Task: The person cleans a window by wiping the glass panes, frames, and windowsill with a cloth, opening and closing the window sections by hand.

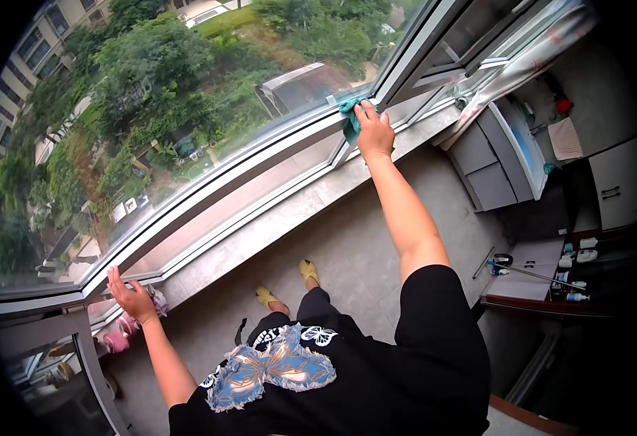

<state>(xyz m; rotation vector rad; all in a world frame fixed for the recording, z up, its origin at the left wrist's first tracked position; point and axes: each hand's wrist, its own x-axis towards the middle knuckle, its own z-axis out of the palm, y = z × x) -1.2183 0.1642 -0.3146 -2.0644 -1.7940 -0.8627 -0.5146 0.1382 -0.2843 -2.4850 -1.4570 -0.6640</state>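
A teal cloth (350, 120) lies bunched against the window frame (224, 173), near its upper right corner. My right hand (374, 132) is pressed on the cloth, fingers wrapped over it at the frame's edge. At the lower left, my left hand (131, 294) rests by the frame's corner with its fingers spread and nothing in it. Beyond the large glass pane (187, 109) are trees and buildings.
Below the window runs a stone sill (260, 243). Pink items (117, 341) stand beneath my left hand. To the right are a sink cabinet (489, 163), a curtain (511, 73) and a shelf with bottles (529, 269). An opened window sash (445, 51) is at the top right.
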